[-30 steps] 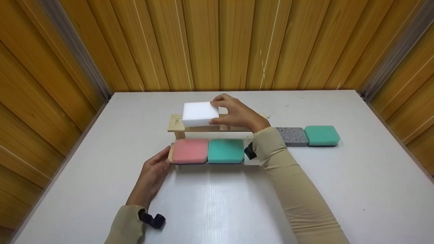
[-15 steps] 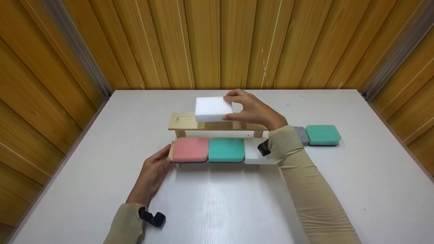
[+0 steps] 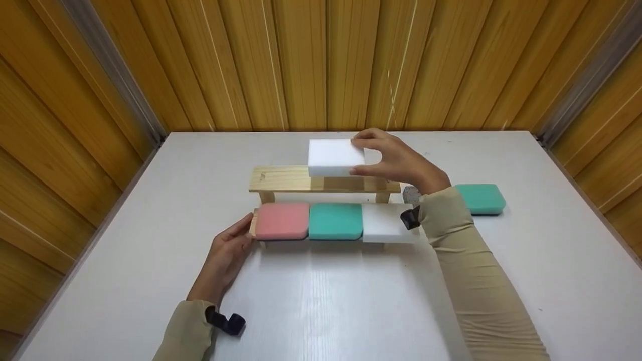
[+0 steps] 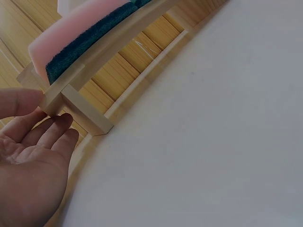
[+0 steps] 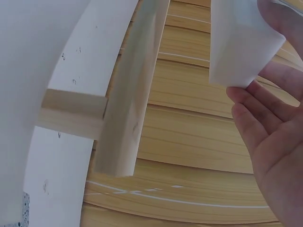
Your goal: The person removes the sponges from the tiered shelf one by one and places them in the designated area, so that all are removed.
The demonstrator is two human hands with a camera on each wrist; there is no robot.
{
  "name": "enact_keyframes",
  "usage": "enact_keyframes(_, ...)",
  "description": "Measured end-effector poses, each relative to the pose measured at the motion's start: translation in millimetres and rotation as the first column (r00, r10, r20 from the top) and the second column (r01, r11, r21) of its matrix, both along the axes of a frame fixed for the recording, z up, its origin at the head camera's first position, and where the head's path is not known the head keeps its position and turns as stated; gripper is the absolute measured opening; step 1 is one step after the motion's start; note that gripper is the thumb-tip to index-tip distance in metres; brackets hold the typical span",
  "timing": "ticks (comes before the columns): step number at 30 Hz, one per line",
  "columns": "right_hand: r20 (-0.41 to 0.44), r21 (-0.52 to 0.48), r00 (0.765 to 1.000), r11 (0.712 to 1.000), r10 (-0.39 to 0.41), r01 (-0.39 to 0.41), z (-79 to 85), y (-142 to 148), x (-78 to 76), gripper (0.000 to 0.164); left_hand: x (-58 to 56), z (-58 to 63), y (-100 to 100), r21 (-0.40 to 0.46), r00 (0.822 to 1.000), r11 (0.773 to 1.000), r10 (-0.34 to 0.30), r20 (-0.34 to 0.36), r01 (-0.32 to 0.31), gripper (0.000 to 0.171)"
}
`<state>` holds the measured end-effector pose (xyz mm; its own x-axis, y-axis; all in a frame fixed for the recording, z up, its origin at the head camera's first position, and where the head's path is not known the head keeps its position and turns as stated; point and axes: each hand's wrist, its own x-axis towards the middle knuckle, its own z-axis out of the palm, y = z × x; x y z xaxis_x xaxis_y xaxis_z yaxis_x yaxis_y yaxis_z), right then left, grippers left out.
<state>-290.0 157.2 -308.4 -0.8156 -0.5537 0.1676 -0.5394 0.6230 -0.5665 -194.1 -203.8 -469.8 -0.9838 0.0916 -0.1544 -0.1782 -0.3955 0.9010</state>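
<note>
My right hand (image 3: 401,160) pinches a white foam sponge block (image 3: 332,156) by its right end, thumb in front and fingers behind. The block hangs above the rear board (image 3: 281,179) of a low wooden stand; in the right wrist view the white sponge (image 5: 241,42) is apart from the wood. My left hand (image 3: 229,253) pinches the left end of the front board (image 3: 254,224); the left wrist view has thumb above and fingers below. On that front board lie a pink sponge (image 3: 282,221), a green sponge (image 3: 335,221) and a second white sponge (image 3: 383,223), side by side.
Right of the stand, another green sponge (image 3: 480,199) lies on the white table (image 3: 321,301). A speckled grey sponge (image 3: 412,194) beside it is mostly hidden by my right sleeve. Yellow wood-look panels (image 3: 301,65) rise behind and at the sides.
My right hand has carried the white sponge rightward and slightly farther back above the rear board, uncovering the board's left part. My left hand has stayed at the stand's end.
</note>
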Motion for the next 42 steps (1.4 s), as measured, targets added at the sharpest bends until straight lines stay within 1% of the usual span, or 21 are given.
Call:
enact_keyframes(6,-0.007,-0.004,1.000,1.000,-0.016,0.016,2.0,14.0,4.2,0.074,0.2,0.2,-0.1,-0.046,1.000,0.999,-0.008,-0.015,0.007,0.061)
enact_keyframes(16,-0.008,-0.003,0.999,0.999,-0.049,0.049,-3.1,33.7,7.4,0.074,1.0,-0.3,-0.5,-0.019,1.000,1.000,0.018,0.017,-0.017,0.059)
enact_keyframes(21,-0.023,0.003,0.998,0.999,-0.054,0.054,-4.4,43.4,8.7,0.073,0.3,-1.3,-0.7,-0.001,1.000,1.000,0.011,0.021,-0.011,0.058)
enact_keyframes(29,-0.070,-0.020,0.997,0.999,-0.028,0.026,-7.7,60.6,15.4,0.066,-1.3,-2.6,-0.8,-0.014,1.000,1.000,0.004,0.009,-0.004,0.059)
enact_keyframes(35,-0.103,-0.008,0.994,0.999,-0.047,0.046,-12.0,70.8,17.8,0.066,-3.3,-1.4,0.7,-0.028,1.000,0.999,0.015,-0.002,-0.015,0.060)
enact_keyframes(42,-0.104,-0.009,0.992,0.997,-0.071,0.070,-17.7,83.3,22.3,0.066,-3.3,-2.7,-0.5,-0.046,1.000,0.999,0.022,-0.001,-0.022,0.059)
